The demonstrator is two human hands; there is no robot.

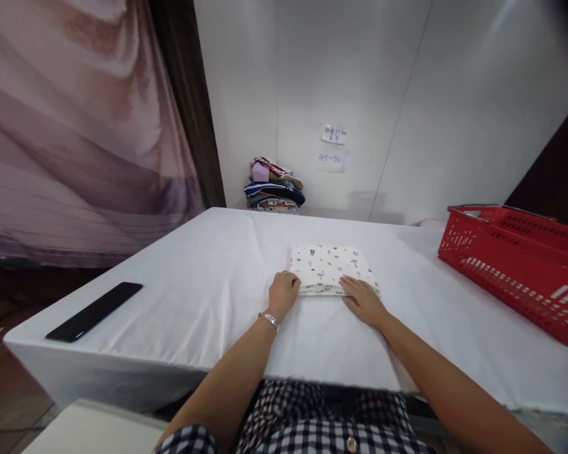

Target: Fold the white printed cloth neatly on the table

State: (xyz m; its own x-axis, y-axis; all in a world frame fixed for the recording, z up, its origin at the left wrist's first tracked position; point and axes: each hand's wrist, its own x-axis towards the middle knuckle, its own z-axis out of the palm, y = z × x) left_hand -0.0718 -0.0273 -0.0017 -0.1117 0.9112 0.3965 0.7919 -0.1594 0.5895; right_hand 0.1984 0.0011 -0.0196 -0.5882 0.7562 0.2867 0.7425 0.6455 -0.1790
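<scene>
While both hands (pixel 324 297) press flat, open, on the folded cloth's (pixel 330 268) near edge, white table (pixel 208 271) spreads wide

On the white-covered surface (pixel 194 277), a red basket (pixel 515 268) sits at its right edge and a flat black slab (pixel 94 310) lies near its left front corner, while beyond its far edge a stack of folded clothes (pixel 274 186) rests against the wall under two handwritten paper notes (pixel 332 148).

"45-50" on wall note (pixel 331 159)
</scene>
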